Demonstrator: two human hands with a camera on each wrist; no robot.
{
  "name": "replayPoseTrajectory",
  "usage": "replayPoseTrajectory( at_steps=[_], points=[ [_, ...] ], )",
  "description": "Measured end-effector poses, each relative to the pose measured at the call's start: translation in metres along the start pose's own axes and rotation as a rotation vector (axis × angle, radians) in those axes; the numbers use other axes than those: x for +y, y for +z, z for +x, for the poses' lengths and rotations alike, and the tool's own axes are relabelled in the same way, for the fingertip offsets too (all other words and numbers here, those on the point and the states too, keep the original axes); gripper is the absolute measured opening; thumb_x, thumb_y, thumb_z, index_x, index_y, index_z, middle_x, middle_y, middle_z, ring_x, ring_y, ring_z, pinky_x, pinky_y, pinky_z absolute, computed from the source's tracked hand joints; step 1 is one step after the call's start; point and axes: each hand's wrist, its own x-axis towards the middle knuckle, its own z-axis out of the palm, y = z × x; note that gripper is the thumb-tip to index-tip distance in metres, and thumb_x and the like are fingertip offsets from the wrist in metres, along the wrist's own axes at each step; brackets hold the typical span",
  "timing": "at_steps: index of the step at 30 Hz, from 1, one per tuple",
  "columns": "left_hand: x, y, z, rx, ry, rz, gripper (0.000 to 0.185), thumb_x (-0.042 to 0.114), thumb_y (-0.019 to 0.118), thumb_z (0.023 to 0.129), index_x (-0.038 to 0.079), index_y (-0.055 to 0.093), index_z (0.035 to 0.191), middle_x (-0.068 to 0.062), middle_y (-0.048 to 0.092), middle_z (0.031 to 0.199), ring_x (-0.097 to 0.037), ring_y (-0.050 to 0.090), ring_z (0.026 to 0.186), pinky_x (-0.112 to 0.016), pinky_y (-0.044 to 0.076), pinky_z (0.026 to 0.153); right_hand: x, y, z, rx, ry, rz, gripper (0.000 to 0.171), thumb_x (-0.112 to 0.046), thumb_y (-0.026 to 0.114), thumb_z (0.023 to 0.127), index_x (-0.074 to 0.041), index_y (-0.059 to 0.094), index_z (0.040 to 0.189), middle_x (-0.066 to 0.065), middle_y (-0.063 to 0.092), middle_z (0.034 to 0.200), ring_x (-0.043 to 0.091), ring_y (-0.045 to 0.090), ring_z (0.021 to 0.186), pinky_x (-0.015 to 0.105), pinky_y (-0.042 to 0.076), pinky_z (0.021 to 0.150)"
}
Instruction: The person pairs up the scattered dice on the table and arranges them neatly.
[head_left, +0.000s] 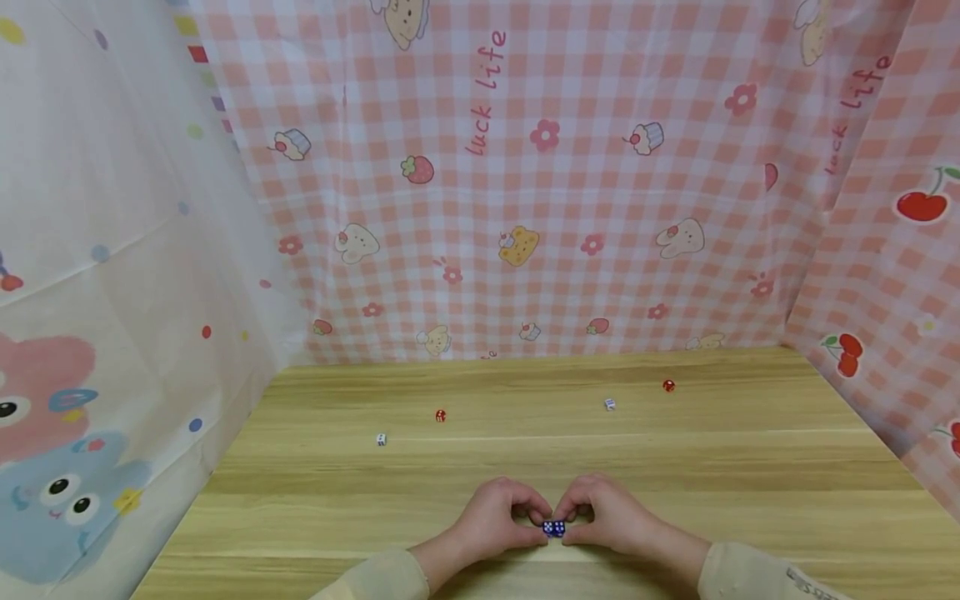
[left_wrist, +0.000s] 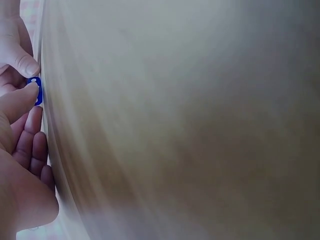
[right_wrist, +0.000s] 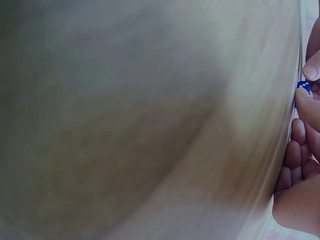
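Two blue dice with white pips sit side by side near the front of the table in the head view, the left blue die (head_left: 547, 527) against the right blue die (head_left: 559, 527). My left hand (head_left: 495, 518) pinches the left one between thumb and curled fingers. From the other side, my right hand (head_left: 613, 517) pinches the right one the same way. In the left wrist view, the thumb partly covers a blue die (left_wrist: 38, 97). The right wrist view shows a blue die (right_wrist: 303, 86) behind the thumb, its lower part hidden.
On the wooden table (head_left: 315, 500), a white die (head_left: 381, 439) and a red die (head_left: 440, 415) lie at the left. Farther back on the right are another white die (head_left: 610, 404) and another red die (head_left: 669, 386). A pink checked cloth (head_left: 570, 200) hangs behind.
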Motion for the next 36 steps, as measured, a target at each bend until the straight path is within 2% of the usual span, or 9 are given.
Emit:
replayPoseTrajectory(
  at_steps=[7, 12, 17, 21, 27, 36],
  points=[
    [-0.002, -0.005, -0.005, -0.007, -0.013, -0.025, 0.021, 0.008, 0.086, 0.075, 0.012, 0.076, 0.093, 0.014, 0.068, 0.081, 0.002, 0.059, 0.08, -0.021, 0.047, 0.08, 0.001, 0.001, 0.0, -0.005, 0.01, 0.013, 0.017, -0.02, 0.086, 0.075, -0.024, 0.075, 0.088, -0.019, 0.063, 0.085, 0.003, 0.051, 0.085, 0.03, 0.04, 0.078],
    [-0.007, -0.018, -0.012, 0.016, -0.049, -0.07, 0.021, 0.005, 0.084, 0.077, 0.009, 0.074, 0.096, 0.008, 0.069, 0.085, -0.003, 0.062, 0.081, -0.023, 0.05, 0.079, 0.0, 0.001, 0.001, -0.011, 0.013, 0.001, 0.017, -0.022, 0.086, 0.076, -0.024, 0.075, 0.088, -0.02, 0.063, 0.086, 0.002, 0.052, 0.085, 0.031, 0.04, 0.079],
    [-0.017, -0.037, -0.021, 0.088, -0.077, -0.102, 0.023, 0.003, 0.081, 0.079, 0.004, 0.073, 0.101, 0.001, 0.07, 0.09, -0.011, 0.064, 0.083, -0.025, 0.052, 0.077, 0.0, 0.001, 0.001, -0.026, 0.024, 0.002, 0.016, -0.024, 0.086, 0.077, -0.023, 0.075, 0.089, -0.02, 0.063, 0.087, 0.002, 0.052, 0.085, 0.031, 0.041, 0.08],
    [-0.026, -0.05, -0.027, 0.133, -0.062, -0.099, 0.023, 0.0, 0.079, 0.081, 0.0, 0.072, 0.103, -0.006, 0.07, 0.092, -0.017, 0.065, 0.085, -0.026, 0.053, 0.076, 0.0, 0.001, 0.001, -0.032, 0.042, 0.018, 0.016, -0.023, 0.086, 0.077, -0.023, 0.075, 0.089, -0.02, 0.062, 0.086, 0.003, 0.052, 0.085, 0.03, 0.042, 0.079],
    [-0.04, -0.069, -0.035, 0.229, -0.095, -0.074, 0.024, 0.002, 0.08, 0.08, 0.0, 0.071, 0.103, -0.005, 0.07, 0.092, -0.016, 0.065, 0.084, -0.025, 0.053, 0.075, 0.0, 0.0, 0.001, -0.036, 0.047, 0.034, 0.016, -0.022, 0.086, 0.077, -0.022, 0.075, 0.089, -0.019, 0.062, 0.086, 0.003, 0.052, 0.084, 0.03, 0.042, 0.078],
    [-0.059, -0.095, -0.043, 0.383, -0.139, -0.111, 0.025, -0.003, 0.08, 0.079, -0.005, 0.07, 0.102, -0.011, 0.071, 0.089, -0.018, 0.066, 0.08, -0.025, 0.053, 0.073, 0.001, 0.001, 0.001, -0.04, 0.038, 0.026, 0.016, -0.022, 0.086, 0.078, -0.022, 0.075, 0.09, -0.02, 0.062, 0.086, 0.002, 0.053, 0.084, 0.029, 0.042, 0.078]
  ],
)
